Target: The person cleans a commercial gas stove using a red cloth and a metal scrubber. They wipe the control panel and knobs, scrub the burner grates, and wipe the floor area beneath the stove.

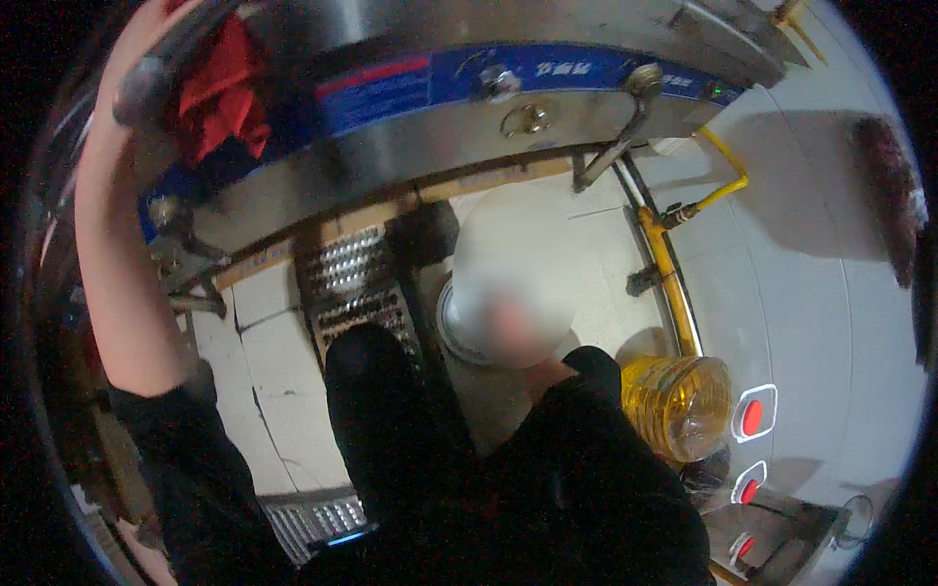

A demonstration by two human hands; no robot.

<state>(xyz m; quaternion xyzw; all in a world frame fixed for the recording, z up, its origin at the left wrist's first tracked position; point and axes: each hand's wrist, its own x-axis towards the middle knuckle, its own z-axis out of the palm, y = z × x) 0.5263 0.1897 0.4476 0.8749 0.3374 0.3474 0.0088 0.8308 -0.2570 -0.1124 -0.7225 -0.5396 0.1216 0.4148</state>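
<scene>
My left arm reaches up along the left side of the view, over the front of a stainless steel cooking range (352,157). At the top rim my left hand (163,13) is mostly cut off, so what it touches is not visible. A red cloth (223,99) hangs on the range front beside that forearm. My right hand (511,322) is low in front of me, beneath a blurred oval patch that hides its fingers. Next to it, a round metal rim (448,319) shows partly on the floor.
Metal lever handles (619,135) jut from the range's blue control panel (469,77). To the right runs a yellow gas pipe (670,286). A plastic jug of yellow oil (674,406) and several red-capped handled jugs stand by the wall. A perforated floor grate (352,260) lies below.
</scene>
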